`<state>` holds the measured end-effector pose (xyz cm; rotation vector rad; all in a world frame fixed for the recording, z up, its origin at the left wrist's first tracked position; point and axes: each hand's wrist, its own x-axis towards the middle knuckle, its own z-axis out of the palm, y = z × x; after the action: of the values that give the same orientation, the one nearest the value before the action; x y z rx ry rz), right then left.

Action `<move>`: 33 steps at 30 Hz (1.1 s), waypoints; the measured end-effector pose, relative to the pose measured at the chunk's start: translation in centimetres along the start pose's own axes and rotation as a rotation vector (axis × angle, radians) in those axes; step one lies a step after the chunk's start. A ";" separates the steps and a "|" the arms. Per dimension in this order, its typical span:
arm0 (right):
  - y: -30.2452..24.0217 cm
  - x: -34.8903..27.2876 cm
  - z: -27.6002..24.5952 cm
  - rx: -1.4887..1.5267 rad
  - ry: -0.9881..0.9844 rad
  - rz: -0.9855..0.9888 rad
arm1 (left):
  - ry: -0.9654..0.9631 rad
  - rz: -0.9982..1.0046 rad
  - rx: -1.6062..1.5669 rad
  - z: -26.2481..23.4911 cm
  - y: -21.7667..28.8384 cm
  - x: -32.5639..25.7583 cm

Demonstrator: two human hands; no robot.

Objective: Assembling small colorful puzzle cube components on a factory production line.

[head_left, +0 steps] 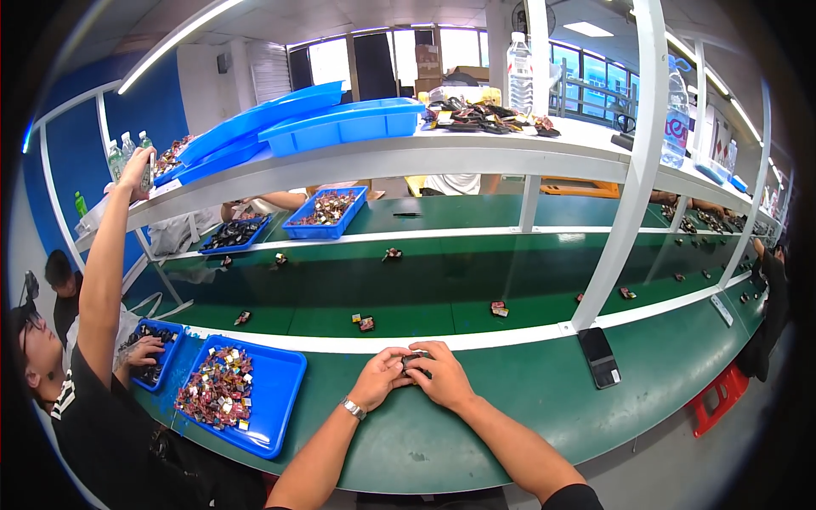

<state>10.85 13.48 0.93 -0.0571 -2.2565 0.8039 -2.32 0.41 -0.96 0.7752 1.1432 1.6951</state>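
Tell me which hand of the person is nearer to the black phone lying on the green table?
The right hand. The black phone lies to its right, apart from it. The left hand is further away, on the other side of the right hand.

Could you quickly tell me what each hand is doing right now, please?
Left hand: closed on the small dark part.
Right hand: closed on the same part.

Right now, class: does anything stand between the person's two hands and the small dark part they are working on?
Nothing visible does. The left hand and right hand already close around the small dark part on the green table. The blue tray and black phone lie off to the sides.
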 end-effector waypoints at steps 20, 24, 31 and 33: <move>-0.3 -0.1 0.9 0.077 0.051 0.065 | -0.006 0.034 -0.030 -0.1 -0.2 0.0; -1.2 0.7 0.4 0.030 0.075 -0.100 | -0.021 0.107 -0.120 -0.6 -0.5 0.0; -1.5 0.4 0.4 -0.004 0.166 -0.083 | -0.062 0.134 -0.186 -0.5 -0.7 0.1; -1.5 0.4 0.3 -0.001 0.167 -0.060 | -0.085 0.154 -0.198 -0.4 -0.7 0.2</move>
<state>10.69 12.23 1.86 -0.0542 -2.0912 0.7388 -2.53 0.55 -1.78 0.8187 0.8613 1.8523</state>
